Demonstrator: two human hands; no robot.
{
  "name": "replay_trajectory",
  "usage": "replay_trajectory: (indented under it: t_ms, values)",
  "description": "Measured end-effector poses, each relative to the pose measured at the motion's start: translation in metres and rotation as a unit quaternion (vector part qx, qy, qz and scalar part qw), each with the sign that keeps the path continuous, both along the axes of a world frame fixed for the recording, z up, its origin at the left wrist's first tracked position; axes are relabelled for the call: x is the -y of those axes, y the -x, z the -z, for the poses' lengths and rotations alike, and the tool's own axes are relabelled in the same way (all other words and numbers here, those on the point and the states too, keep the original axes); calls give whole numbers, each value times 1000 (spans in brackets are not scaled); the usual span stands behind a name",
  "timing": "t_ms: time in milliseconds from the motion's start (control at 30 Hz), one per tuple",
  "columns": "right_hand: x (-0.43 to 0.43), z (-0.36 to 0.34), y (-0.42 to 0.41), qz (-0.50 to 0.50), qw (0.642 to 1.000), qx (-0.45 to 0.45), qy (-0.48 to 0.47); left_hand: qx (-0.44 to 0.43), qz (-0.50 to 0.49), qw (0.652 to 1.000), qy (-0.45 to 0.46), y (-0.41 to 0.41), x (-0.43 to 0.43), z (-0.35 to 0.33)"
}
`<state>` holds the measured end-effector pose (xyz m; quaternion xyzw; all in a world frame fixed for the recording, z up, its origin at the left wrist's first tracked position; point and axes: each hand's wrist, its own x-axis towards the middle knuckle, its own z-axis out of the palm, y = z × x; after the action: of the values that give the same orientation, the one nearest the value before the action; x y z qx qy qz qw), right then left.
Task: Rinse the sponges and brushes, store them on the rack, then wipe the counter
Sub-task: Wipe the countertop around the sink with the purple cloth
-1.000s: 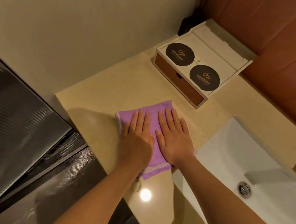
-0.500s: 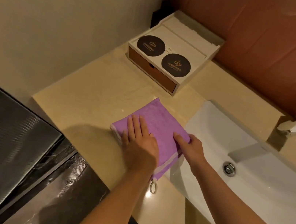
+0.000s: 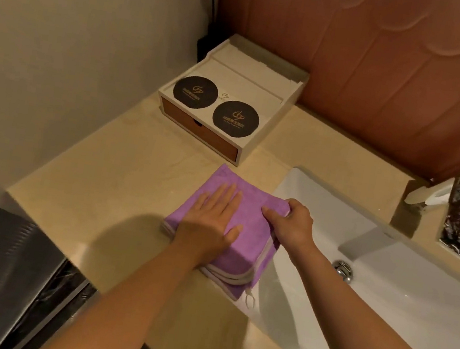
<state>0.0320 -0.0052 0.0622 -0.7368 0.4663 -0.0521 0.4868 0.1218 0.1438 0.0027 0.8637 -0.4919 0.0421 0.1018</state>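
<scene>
purple cloth is lying folded on the beige surface, right beside the left rim of the white sink, with a small white loop showing at its near corner. left hand is pressing flat on top of it, fingers straight and close together, its grip wide open and holding nothing. right hand is taking the cloth's right edge: fingers are curling over the fold, thumb is lying in across the top, so that grip is holding the fabric. behind the cloth, a white box with a brown drawer front is sitting close to the back wall, two black round coasters lying on its lid. out right, a drain is glinting in the basin under a flat faucet.
</scene>
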Motion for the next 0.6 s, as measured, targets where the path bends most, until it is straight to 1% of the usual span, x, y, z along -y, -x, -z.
replay_trajectory:
  t_ms: [100,267,467,600]
  values:
    - [24,1,5,26,1000,17,6,1,11,1000,-4,2,27,-5]
    - [46,-1,2,42,998,41,28,-5,-4,1000,-11,6,54,-8]
    - [58,3,4,71,995,73,16,-24,2,999,-35,3,76,-8]
    - [81,5,-6,84,992,95,24,-29,11,999,-19,-8,101,-9]
